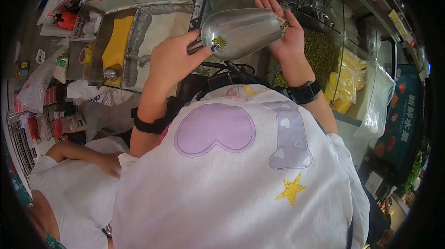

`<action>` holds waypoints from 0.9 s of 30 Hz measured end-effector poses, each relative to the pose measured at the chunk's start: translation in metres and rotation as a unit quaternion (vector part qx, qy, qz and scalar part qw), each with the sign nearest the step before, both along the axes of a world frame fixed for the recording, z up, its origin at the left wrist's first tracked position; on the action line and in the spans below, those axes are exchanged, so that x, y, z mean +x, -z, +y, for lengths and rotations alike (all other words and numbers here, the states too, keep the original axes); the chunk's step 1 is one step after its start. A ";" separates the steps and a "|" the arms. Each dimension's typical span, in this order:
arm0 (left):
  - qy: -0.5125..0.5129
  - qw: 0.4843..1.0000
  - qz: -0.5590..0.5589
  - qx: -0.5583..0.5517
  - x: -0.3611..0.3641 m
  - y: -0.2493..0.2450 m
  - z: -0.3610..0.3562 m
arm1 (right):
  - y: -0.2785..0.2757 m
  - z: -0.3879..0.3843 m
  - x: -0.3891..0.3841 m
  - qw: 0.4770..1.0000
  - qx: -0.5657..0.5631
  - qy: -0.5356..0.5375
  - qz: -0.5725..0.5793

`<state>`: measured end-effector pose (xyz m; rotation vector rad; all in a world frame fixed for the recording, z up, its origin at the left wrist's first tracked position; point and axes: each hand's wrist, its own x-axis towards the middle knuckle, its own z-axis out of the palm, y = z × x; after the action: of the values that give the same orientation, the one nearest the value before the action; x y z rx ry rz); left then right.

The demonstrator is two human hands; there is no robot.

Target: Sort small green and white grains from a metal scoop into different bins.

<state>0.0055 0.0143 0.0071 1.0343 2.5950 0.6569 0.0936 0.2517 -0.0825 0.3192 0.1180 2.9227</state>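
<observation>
My left hand [172, 59] is closed round the handle of a metal scoop [250, 31], which lies roughly level in front of my chest. A small cluster of green beans [219, 42] sits inside the scoop near the handle. At the scoop's mouth my right hand [289, 40] is palm up, its fingers stretched out and partly behind the metal. Pale grains [282, 22] lie on that palm, touching or close to the scoop's rim; the metal hides some of them.
Right of my hands is a bin of green beans [317, 50], with yellow packets [345, 77] beyond. On the left stand bins of white powder [162, 29] and yellow material [118, 40], the latter with another scoop [110, 74]. Another person [76, 175] is at lower left.
</observation>
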 end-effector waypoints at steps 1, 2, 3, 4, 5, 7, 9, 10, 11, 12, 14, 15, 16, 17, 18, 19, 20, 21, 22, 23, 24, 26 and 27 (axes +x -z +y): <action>-0.001 1.000 -0.004 0.001 0.000 0.000 0.000 | 0.000 0.000 0.000 1.000 0.000 0.000 0.000; -0.002 1.000 -0.009 0.002 0.000 0.000 0.000 | -0.001 -0.001 0.000 1.000 -0.001 -0.004 0.000; -0.002 1.000 -0.009 0.002 0.000 -0.001 0.001 | -0.001 -0.001 0.000 1.000 -0.002 -0.007 0.000; -0.005 1.000 -0.014 -0.004 0.001 -0.003 0.001 | 0.000 -0.001 0.000 1.000 -0.002 -0.007 0.000; -0.007 1.000 -0.018 -0.009 0.001 -0.004 0.002 | 0.000 -0.001 0.000 1.000 0.001 -0.010 -0.001; -0.005 1.000 -0.016 -0.005 0.000 -0.001 0.001 | 0.000 -0.001 0.000 1.000 0.004 -0.013 -0.001; -0.003 1.000 -0.014 -0.001 0.000 0.000 0.000 | -0.001 -0.002 0.001 1.000 0.005 -0.015 -0.005; 0.000 1.000 -0.014 0.001 0.000 0.000 0.000 | 0.000 -0.002 0.001 1.000 0.004 -0.015 -0.005; 0.003 1.000 -0.015 0.003 0.000 0.001 0.000 | 0.001 -0.001 0.001 1.000 0.010 -0.015 -0.007; 0.003 1.000 -0.015 0.003 -0.001 0.002 0.000 | 0.001 -0.001 0.001 1.000 0.015 -0.015 -0.008; 0.003 1.000 -0.015 -0.001 -0.002 0.004 0.000 | 0.001 -0.001 0.001 1.000 0.019 -0.013 -0.015; 0.003 1.000 -0.015 -0.001 -0.002 0.004 0.000 | 0.000 -0.001 0.001 0.999 0.022 -0.010 -0.022; 0.003 1.000 -0.017 0.000 -0.002 0.004 0.000 | 0.000 -0.002 0.001 0.999 0.022 -0.010 -0.022; 0.003 1.000 -0.018 0.002 -0.002 0.004 0.000 | -0.001 -0.002 0.002 0.999 0.024 -0.009 -0.027; 0.003 1.000 -0.018 0.002 -0.001 0.004 0.001 | -0.001 -0.002 0.002 0.999 0.025 -0.009 -0.031; 0.001 1.000 -0.021 -0.003 -0.001 0.002 0.001 | -0.001 -0.002 0.002 0.999 0.025 -0.009 -0.031; -0.001 1.000 -0.025 -0.008 -0.001 0.002 0.001 | -0.001 -0.002 0.002 0.999 0.022 -0.011 -0.031; -0.001 1.000 -0.025 -0.008 -0.001 0.002 0.001 | -0.001 -0.002 0.002 0.999 0.019 -0.013 -0.030; 0.000 1.000 -0.022 -0.005 -0.001 0.003 0.001 | -0.001 -0.003 0.002 0.999 0.019 -0.013 -0.030; 0.000 1.000 -0.019 -0.003 -0.001 0.004 0.000 | -0.001 -0.003 0.002 0.999 0.019 -0.011 -0.034; 0.000 1.000 -0.020 -0.003 0.000 0.004 0.000 | -0.001 -0.003 0.002 0.999 0.019 -0.009 -0.038; 0.002 1.000 -0.014 0.001 0.000 0.004 0.000 | -0.001 -0.002 0.002 0.999 0.021 -0.009 -0.038; 0.001 1.000 -0.014 0.001 0.001 0.004 0.000 | -0.001 -0.002 0.002 0.999 0.024 -0.009 -0.039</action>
<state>0.0061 0.0145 0.0032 1.0216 2.5683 0.6695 0.0959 0.2498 -0.0816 0.2129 0.0397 2.9552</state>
